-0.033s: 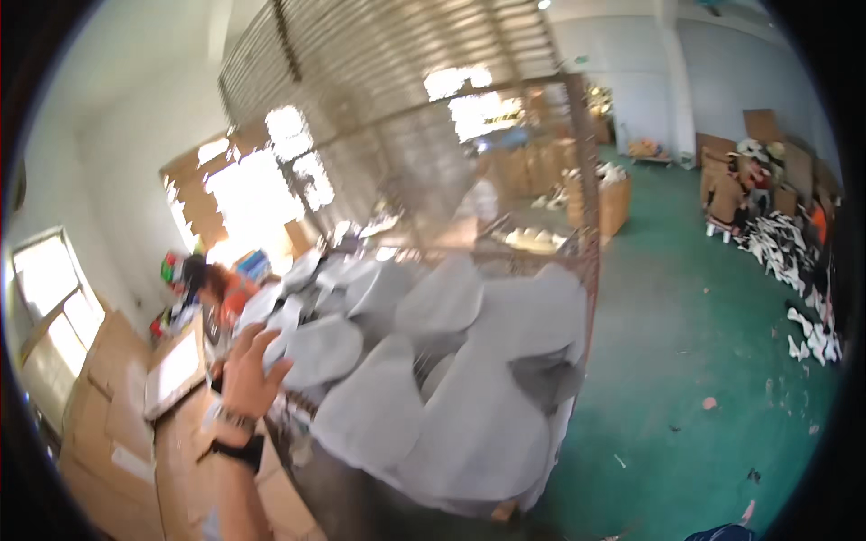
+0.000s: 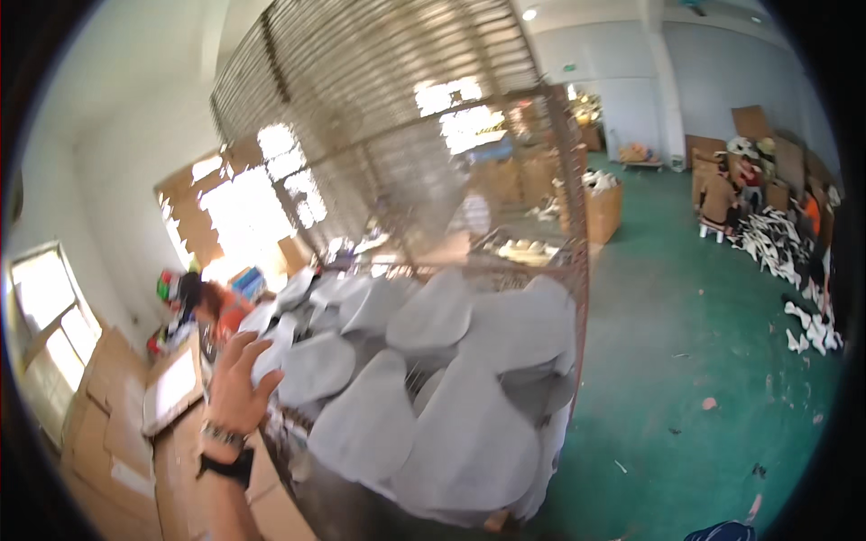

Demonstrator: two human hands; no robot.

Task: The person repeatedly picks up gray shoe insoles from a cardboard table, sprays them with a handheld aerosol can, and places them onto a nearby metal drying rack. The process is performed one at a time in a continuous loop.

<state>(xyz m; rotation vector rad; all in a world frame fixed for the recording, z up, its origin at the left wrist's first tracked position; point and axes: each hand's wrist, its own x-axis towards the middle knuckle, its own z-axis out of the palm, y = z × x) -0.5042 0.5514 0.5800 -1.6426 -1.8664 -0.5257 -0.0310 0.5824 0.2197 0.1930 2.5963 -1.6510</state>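
My left hand point(image 2: 239, 388) is raised at the left, its fingers apart and slightly curled, with nothing in it. A beaded bracelet point(image 2: 224, 435) and a black band point(image 2: 227, 467) circle its wrist. Just right of the hand lies a heap of pale grey, rounded flat pieces point(image 2: 365, 424), overlapping one another. They look like soft sheet or moulded pads; their exact kind is unclear. In the picture the fingertips overlap the heap's left edge, and I cannot tell whether they touch it. My right hand is out of view.
Cardboard point(image 2: 180, 460) lies along the left. A metal mesh frame point(image 2: 564, 180) rises behind the heap. Beyond my hand is a person in orange point(image 2: 230, 311). At far right, people point(image 2: 719, 200) sit beside white pieces point(image 2: 776, 243) on the green floor point(image 2: 658, 379).
My left hand appears slightly lower and further left in the picture. The whole view has shifted a little too, and the heap looks the same.
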